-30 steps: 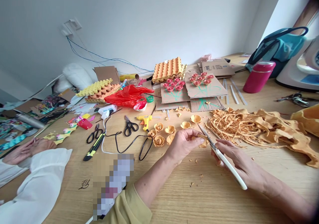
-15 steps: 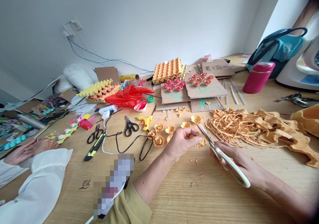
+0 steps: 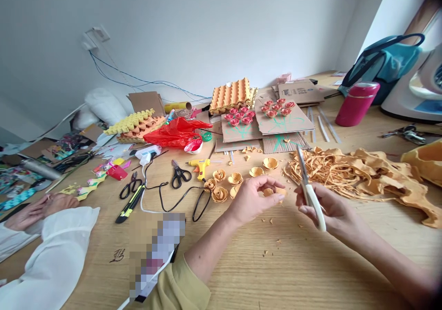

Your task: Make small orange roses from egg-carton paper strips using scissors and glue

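Observation:
My left hand [image 3: 253, 198] pinches an orange egg-carton cup [image 3: 272, 192] between thumb and fingers, and the fingers partly hide it. To the right, my right hand [image 3: 328, 204] grips white-handled scissors [image 3: 313, 204] with the blades pointing up and away, apart from the cup. Beyond my left hand stand two orange carton cups, the farther one [image 3: 270, 163] beside a nearer one [image 3: 256, 171]. Several rolled orange carton flowers [image 3: 219, 194] sit left of that hand. Small orange scraps [image 3: 265, 253] lie on the table below the hands.
Orange carton trimmings [image 3: 366, 176] are heaped at right, near a pink bottle [image 3: 357, 104]. Cardboard sheets [image 3: 286, 123] with red flowers lie behind. A yellow glue gun [image 3: 202, 166], black scissors [image 3: 180, 175] and a cutter [image 3: 131, 204] lie left. Another person's hands [image 3: 44, 209] are far left.
My right hand has drawn the scissors rightward, away from the cup, and turned the blades more upright. My left hand stays in about the same place with the cup.

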Motion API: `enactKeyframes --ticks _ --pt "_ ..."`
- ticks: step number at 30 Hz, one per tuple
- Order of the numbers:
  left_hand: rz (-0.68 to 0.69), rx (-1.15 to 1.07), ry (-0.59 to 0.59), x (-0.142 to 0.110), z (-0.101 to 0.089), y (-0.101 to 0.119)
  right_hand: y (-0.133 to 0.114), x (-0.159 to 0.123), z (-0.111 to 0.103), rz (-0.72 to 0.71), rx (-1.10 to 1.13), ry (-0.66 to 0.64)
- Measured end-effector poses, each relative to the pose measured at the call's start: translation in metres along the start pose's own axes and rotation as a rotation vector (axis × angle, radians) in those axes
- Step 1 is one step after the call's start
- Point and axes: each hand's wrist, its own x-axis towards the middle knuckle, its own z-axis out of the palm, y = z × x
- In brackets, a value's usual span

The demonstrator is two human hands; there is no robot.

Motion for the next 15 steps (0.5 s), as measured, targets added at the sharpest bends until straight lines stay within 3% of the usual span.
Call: enactKeyframes --ticks 4,11,15 --pt "0.070 0.146 -0.016 -0.007 0.007 0.006 -0.009 0.002 0.004 0.002 0.046 0.116" --pt "0.090 0.196 -0.096 -0.009 0.013 0.003 -0.002 -0.002 0.016 0.047 0.203 0.036" --pt "0.038 0.128 -0.159 -0.007 0.015 0.000 -0.004 0.000 0.019 0.088 0.320 0.106"
